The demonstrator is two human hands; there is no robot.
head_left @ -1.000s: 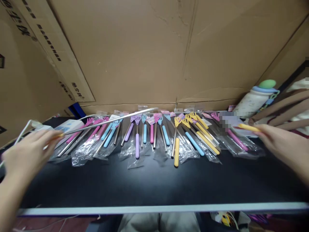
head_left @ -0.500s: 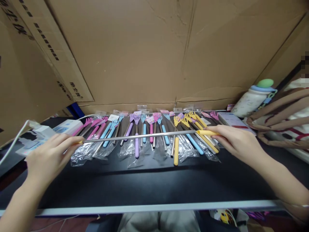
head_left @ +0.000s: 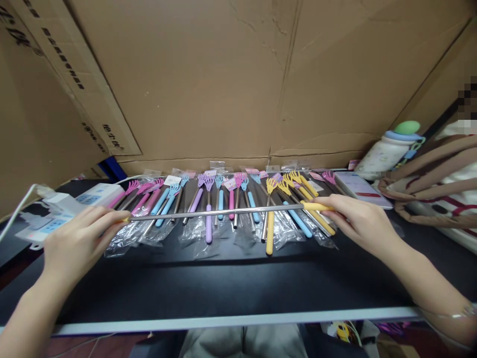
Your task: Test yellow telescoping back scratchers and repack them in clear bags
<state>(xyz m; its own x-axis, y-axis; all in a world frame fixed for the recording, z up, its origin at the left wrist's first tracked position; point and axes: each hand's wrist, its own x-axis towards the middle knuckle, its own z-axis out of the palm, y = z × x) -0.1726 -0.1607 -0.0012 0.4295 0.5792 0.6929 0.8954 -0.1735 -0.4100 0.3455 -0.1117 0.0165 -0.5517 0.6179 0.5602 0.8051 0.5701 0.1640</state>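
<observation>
A telescopic back scratcher (head_left: pixel 216 213) with a thin metal rod is stretched level above the black table. My left hand (head_left: pixel 76 233) is closed on its left end, where a little yellow shows and the rest is hidden by my fingers. At the other end, my right hand (head_left: pixel 359 221) pinches the yellow handle. Below and behind the rod lies a row of back scratchers with claw-shaped heads: pink, blue (head_left: pixel 166 211), purple (head_left: pixel 208 223) and yellow (head_left: pixel 270 233). Many lie in or on clear plastic sleeves (head_left: pixel 197 243).
Cardboard (head_left: pixel 208 79) stands as a wall behind the table (head_left: pixel 231 288). At left are a white power strip (head_left: pixel 99 194) and a cable. On the right are a phone (head_left: pixel 363 190), a white bottle (head_left: pixel 385 154) and a brown-and-white bag (head_left: pixel 428 189).
Both hands hold the extended back scratcher at nearly the same place. The whole view has shifted slightly, and the rod looks a touch more level.
</observation>
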